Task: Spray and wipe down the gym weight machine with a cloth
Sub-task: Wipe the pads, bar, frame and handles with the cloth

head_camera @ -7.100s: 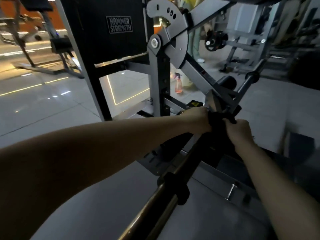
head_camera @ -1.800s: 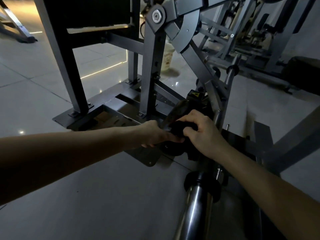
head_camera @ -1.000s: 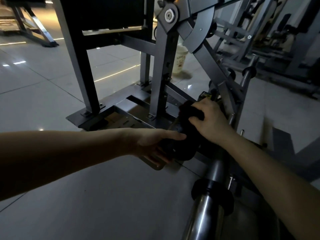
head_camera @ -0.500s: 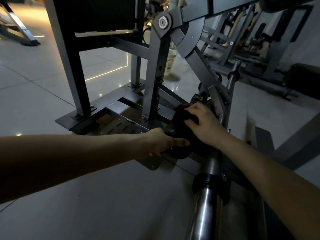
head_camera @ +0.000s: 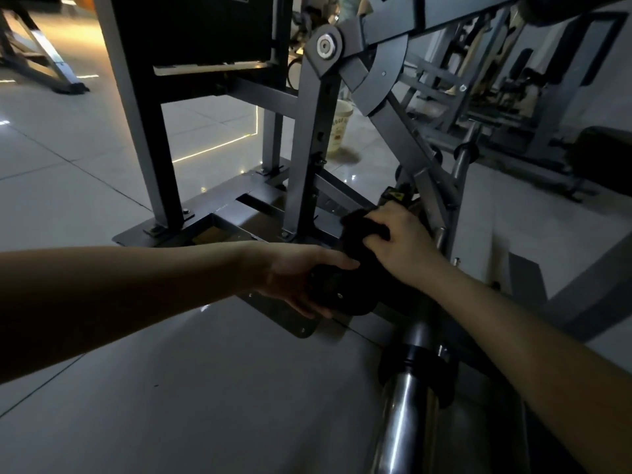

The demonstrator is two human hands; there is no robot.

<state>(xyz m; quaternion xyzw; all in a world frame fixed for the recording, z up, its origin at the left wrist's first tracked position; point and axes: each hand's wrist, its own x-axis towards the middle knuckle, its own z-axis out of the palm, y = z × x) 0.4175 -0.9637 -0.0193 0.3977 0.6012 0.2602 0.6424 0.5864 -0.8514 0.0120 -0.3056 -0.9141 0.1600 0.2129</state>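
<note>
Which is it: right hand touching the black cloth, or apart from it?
Touching. The head view shows the right hand with its fingers curled round the black cloth, holding it bunched against the weight machine frame.

Counted from beside the frame: hands, two, being one left hand (head_camera: 294,278) and one right hand (head_camera: 400,244). Cloth (head_camera: 357,230), dark, one. Weight machine (head_camera: 307,148), one; others stood behind, too dim to count. Black disc (head_camera: 345,295), one. Chrome bar (head_camera: 407,405), one. Bucket (head_camera: 338,131), pale, one. Warning label (head_camera: 396,196), yellow, one.

Bare left grip (head_camera: 297,278) and right grip (head_camera: 400,244), bare forearms (head_camera: 136,295).
</note>
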